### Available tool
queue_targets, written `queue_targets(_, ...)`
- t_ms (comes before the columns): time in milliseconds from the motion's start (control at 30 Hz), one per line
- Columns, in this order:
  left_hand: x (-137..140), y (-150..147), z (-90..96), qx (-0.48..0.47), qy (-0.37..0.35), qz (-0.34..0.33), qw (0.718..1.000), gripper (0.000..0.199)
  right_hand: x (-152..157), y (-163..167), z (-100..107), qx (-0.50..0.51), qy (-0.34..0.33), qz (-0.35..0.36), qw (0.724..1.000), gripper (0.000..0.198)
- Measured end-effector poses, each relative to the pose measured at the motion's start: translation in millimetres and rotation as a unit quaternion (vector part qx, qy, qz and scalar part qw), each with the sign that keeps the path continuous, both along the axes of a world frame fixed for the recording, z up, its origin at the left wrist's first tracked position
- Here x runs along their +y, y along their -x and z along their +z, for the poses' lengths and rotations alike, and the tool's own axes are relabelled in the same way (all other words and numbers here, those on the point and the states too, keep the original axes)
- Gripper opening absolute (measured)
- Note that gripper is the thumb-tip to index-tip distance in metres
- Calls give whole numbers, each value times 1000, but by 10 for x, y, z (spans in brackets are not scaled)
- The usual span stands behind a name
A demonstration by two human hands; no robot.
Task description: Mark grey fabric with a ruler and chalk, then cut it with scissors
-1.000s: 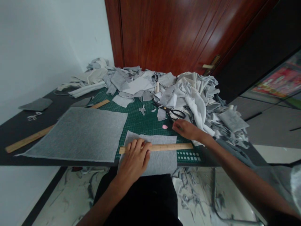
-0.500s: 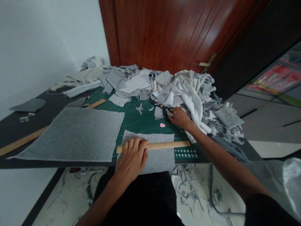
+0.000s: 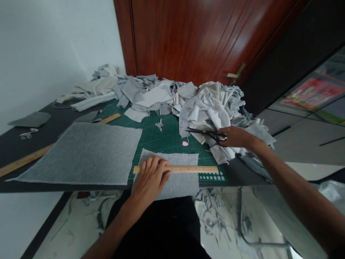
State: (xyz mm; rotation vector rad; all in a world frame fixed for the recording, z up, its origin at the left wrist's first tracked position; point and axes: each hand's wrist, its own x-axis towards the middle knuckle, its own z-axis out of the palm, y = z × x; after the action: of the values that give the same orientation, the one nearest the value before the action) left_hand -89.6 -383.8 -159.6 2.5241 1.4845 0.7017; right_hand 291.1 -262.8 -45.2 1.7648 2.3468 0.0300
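My left hand (image 3: 151,177) presses down on a wooden ruler (image 3: 188,169), its fingers bent over the left part of it. The ruler lies across a small grey cloth piece (image 3: 180,187), which hangs over the table's front edge. In my right hand (image 3: 234,136) is a pair of black scissors (image 3: 207,132), held by the handles at the near side of the scrap pile, with blades pointing left. Below the blade tips lies a pink oval piece (image 3: 185,143) on the green cutting mat (image 3: 161,141).
A large grey cloth (image 3: 88,154) covers the left of the table, over another wooden ruler (image 3: 27,160). Heaped fabric scraps (image 3: 159,95) line the back and right side. A brown door (image 3: 178,39) stands behind. Scraps (image 3: 214,216) litter the floor.
My right hand has moved right, drawing the scissors out of the scraps; some scraps shifted toward me. The ruler's right end has dropped slightly nearer, so it lies straighter, with my left hand still on it.
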Motion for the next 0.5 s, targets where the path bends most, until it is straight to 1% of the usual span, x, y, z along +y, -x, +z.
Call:
queue_targets(67, 22, 12, -6, -1, 2, -2, 1000, 19, -169, -166, 6, 14, -8, -6, 1000, 36)
queue_targets(133, 44, 14, -8, 0, 3, -5, 1000, 16, -337, -262, -30, 20, -28, -19, 999, 35)
queue_targets(267, 62, -40, -27, 11, 9, -25, 1000, 6, -592, -312, -154, 17, -113, -48, 992, 38)
queue_targets(333, 52, -80, -38, 15, 0, -40, 999, 7, -674, -307, -217, 35, -151, -63, 986, 41)
queue_targets(433, 53, -58, 20, 8, -18, -66, 998, 10, -777, -260, -319, 110, -181, -101, 972, 40)
queue_targets(500, 103, 81, 140, -7, -34, -59, 998, 15, -853, -196, -393, 194, -186, -141, 953, 33)
